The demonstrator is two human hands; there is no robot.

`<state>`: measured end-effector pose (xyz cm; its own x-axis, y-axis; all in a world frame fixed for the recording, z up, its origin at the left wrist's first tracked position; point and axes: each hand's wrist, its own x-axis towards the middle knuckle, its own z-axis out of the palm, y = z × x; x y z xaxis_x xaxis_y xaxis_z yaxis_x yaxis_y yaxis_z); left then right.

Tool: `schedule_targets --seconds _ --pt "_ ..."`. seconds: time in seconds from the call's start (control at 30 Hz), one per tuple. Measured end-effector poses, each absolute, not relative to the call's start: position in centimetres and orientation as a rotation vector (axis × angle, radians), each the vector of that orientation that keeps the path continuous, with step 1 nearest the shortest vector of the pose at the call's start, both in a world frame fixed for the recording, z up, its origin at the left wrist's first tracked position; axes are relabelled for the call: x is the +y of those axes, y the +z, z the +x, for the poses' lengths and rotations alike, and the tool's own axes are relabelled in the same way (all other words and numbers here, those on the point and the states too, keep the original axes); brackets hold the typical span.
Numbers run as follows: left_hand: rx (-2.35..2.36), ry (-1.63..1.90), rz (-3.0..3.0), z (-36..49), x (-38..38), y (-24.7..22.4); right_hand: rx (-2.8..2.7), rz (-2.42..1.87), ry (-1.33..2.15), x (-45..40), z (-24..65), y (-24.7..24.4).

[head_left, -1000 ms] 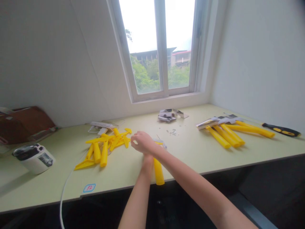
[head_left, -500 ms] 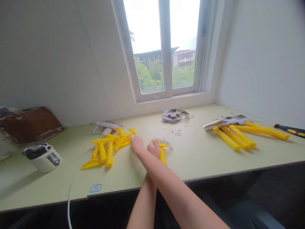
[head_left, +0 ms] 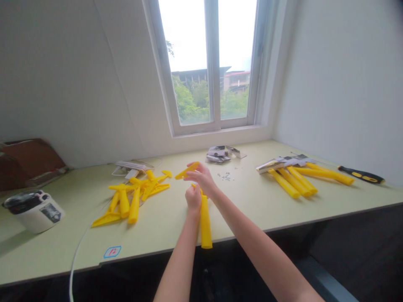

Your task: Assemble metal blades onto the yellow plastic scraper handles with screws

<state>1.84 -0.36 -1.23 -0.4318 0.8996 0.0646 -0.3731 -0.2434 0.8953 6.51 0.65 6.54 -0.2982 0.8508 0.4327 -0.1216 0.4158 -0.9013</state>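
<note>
At the desk's near edge, the left hand (head_left: 193,199) is closed around the upper end of a yellow plastic tube (head_left: 205,224), which runs toward 6 o'clock and past the edge of the pale green desk (head_left: 248,205). Just above it, the right hand (head_left: 201,178) pinches a flat yellow wedge (head_left: 187,170) that points toward 9 o'clock. With pieces like these, a firm hold near the working end and a square, unhurried alignment seem wise (the smooth plastic looks apt to turn in a slack grip).

The hands hide the tube's top end, so whether it meets the wedge cannot be told. Farther out at 10 o'clock lies a heap of yellow plastic parts (head_left: 135,197), with a white paper packet (head_left: 129,168) behind it. Small metal bits (head_left: 226,177) are scattered at 12 o'clock, below a stack of printed packets (head_left: 218,154). At 2 o'clock rest bundled yellow tubes (head_left: 294,180) and a black-and-yellow screwdriver (head_left: 361,175) — the packets are too small to read, and the screwdriver's tip is hard to make out.
</note>
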Motion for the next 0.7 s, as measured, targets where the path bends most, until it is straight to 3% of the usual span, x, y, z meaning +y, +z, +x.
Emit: schedule_targets --seconds 0.1,0.23,0.7 --pt "1.303 1.662 0.891 1.8 -0.3 -0.9 -1.296 -0.612 1.166 1.5 10.6 6.2" --pt "1.359 1.651 0.972 1.9 -0.4 -0.7 -1.365 -0.711 1.209 2.3 13.8 4.8" --pt "1.314 1.687 0.941 1.6 -0.4 -0.6 -1.565 -0.853 1.077 2.2 13.8 1.9"
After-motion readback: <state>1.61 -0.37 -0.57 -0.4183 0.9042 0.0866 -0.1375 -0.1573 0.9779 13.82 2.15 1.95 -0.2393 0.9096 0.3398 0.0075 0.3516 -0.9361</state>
